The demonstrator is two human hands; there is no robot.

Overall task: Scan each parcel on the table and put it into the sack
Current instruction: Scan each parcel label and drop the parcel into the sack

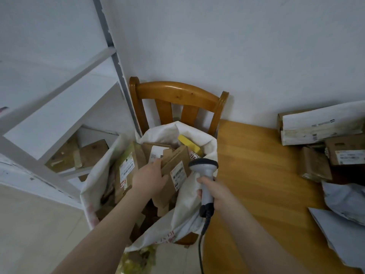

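A white woven sack [185, 196] stands open on a wooden chair, filled with several brown cardboard parcels and a yellow one [188, 144]. My left hand [150, 177] reaches into the sack's mouth and grips a brown cardboard parcel [173, 165] with a white barcode label, held at the top of the pile. Beside the sack's right rim, my right hand [215, 191] holds a grey handheld barcode scanner [204, 169] by its handle, head up, cable hanging down. More parcels lie on the wooden table [256, 175]: brown boxes [316, 165] and grey mailer bags [343, 196] at the right.
The wooden chair [177, 93] stands against the white wall, left of the table. A white metal shelf rack [59, 115] with cardboard on a low shelf stands at the left. A long white box [320, 125] lies at the table's far right.
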